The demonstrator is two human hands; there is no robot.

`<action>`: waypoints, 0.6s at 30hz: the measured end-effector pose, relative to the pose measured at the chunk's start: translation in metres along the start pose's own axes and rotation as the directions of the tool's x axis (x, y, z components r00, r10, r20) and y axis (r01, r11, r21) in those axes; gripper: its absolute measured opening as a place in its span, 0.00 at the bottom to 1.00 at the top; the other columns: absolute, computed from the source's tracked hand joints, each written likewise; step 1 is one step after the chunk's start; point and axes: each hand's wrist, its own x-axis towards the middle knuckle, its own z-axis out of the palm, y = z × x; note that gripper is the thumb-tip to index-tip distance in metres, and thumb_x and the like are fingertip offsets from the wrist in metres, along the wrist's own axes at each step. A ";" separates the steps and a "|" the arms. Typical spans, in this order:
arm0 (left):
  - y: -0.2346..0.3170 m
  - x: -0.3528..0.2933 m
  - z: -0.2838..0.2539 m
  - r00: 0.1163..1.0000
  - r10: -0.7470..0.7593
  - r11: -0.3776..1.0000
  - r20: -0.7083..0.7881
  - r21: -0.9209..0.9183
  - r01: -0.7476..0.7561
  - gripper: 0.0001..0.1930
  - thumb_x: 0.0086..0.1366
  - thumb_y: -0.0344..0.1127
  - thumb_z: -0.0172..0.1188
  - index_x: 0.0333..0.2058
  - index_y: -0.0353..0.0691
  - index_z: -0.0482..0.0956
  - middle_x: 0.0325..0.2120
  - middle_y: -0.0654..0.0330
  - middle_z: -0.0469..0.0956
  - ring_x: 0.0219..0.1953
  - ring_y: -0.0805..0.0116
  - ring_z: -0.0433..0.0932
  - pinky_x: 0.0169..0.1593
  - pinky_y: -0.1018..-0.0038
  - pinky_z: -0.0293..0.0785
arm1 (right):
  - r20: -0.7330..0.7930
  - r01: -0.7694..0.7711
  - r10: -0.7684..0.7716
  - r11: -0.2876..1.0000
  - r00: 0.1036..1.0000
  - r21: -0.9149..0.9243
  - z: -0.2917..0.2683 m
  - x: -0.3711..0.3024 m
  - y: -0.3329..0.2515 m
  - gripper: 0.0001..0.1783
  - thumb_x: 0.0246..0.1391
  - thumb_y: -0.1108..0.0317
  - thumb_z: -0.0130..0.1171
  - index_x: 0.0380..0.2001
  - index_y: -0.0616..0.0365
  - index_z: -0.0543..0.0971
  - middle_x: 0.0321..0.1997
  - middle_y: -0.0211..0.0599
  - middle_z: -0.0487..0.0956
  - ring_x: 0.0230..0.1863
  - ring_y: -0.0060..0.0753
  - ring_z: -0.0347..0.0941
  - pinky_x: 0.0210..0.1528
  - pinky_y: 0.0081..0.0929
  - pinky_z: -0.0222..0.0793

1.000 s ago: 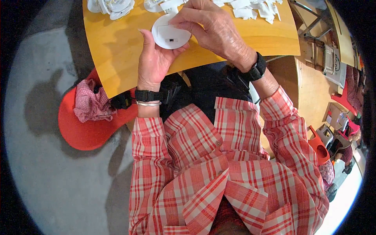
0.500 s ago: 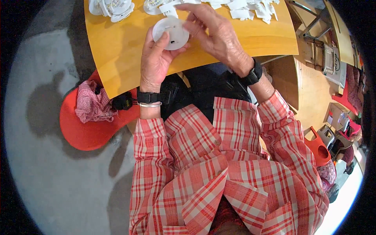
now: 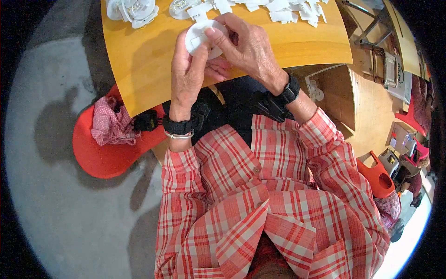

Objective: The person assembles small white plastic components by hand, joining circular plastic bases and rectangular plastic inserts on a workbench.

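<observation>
Over the table's near edge, I hold a round white plastic disc (image 3: 195, 34) between both hands. A rectangular outline shows on its face; in the middle my thumbs cover part of it. My left hand (image 3: 185, 76) grips the disc's left and lower side, its thumb pressed on the face. My right hand (image 3: 254, 52) is closed on the right side, with its thumb tip also on the face and its fingers behind the rim. Just beyond the disc lie small white flat plastic pieces (image 3: 282, 15).
On the yellow table (image 3: 139, 69), round white parts (image 3: 139, 10) are heaped at the far left. A red stool (image 3: 102, 160) with a pink cloth (image 3: 111, 122) stands at left. An open cardboard box (image 3: 334, 90) sits below the table's right side.
My right hand has come in from beside the disc and now grips it, thumb on its face. My left thumb has shifted further onto the face. A rectangular outline now shows there.
</observation>
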 end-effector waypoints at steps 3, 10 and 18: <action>0.007 -0.002 0.007 0.998 0.048 0.995 -0.048 0.094 -0.043 0.17 0.66 0.36 0.46 0.50 0.36 0.59 0.33 0.53 0.73 0.20 0.69 0.77 0.18 0.80 0.76 | -0.027 0.021 -0.020 0.999 0.999 0.046 0.001 0.003 -0.002 0.20 0.50 0.50 0.57 0.29 0.59 0.76 0.16 0.45 0.73 0.20 0.44 0.73 0.22 0.34 0.67; 0.021 -0.008 0.021 0.987 0.091 0.983 -0.130 0.170 -0.068 0.17 0.65 0.32 0.46 0.50 0.36 0.58 0.32 0.55 0.73 0.18 0.71 0.77 0.16 0.80 0.75 | -0.054 0.056 -0.052 0.994 0.997 0.093 -0.005 0.005 -0.007 0.18 0.50 0.52 0.57 0.27 0.59 0.76 0.17 0.44 0.74 0.19 0.45 0.72 0.21 0.33 0.65; 0.018 -0.004 0.011 0.991 -0.053 0.995 -0.119 0.076 0.062 0.18 0.66 0.43 0.47 0.46 0.34 0.63 0.23 0.52 0.75 0.15 0.69 0.76 0.14 0.83 0.71 | 0.122 -0.077 0.044 0.957 0.992 0.281 -0.012 -0.001 0.012 0.13 0.56 0.61 0.53 0.36 0.61 0.76 0.22 0.34 0.72 0.23 0.22 0.65 0.25 0.22 0.63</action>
